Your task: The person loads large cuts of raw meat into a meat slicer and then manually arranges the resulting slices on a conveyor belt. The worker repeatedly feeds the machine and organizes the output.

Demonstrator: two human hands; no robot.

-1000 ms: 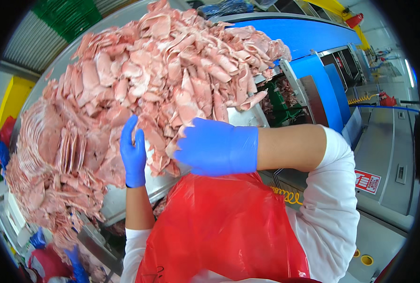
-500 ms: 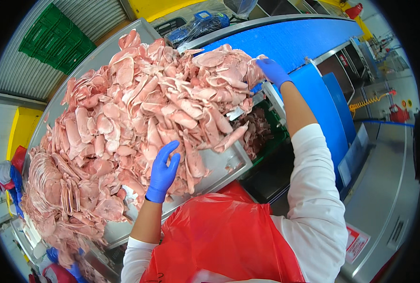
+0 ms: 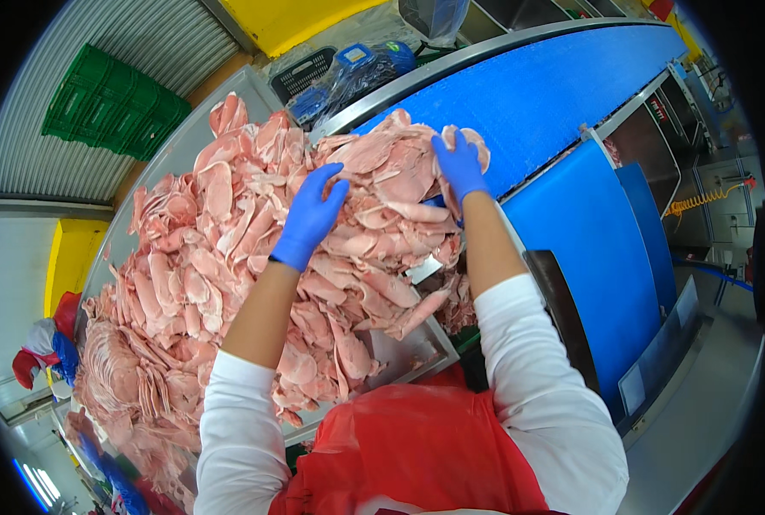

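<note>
A large heap of pale pink sliced meat (image 3: 253, 232) covers the metal table (image 3: 412, 350), and its far right end lies over the edge of the blue conveyor belt (image 3: 520, 99). My left hand (image 3: 312, 216), in a blue glove, reaches over the heap with its fingers stretched and the thumb apart, beside the upper slices. At the heap's right end my right hand (image 3: 461, 167), gloved too, curls its fingers over some meat slices (image 3: 444, 182). Its fingertips are partly hidden among them.
A lower blue belt (image 3: 571, 249) runs at the right. Stacked green crates (image 3: 108, 103) stand at the far left, and a black basket (image 3: 303, 75) sits behind the heap near plastic-wrapped equipment (image 3: 369, 69). At the left edge shows another person's blue sleeve (image 3: 65, 356).
My left hand has moved forward from the heap's near edge to its upper part. My right hand has shifted a little nearer and left, its fingers now over slices. The view has turned slightly.
</note>
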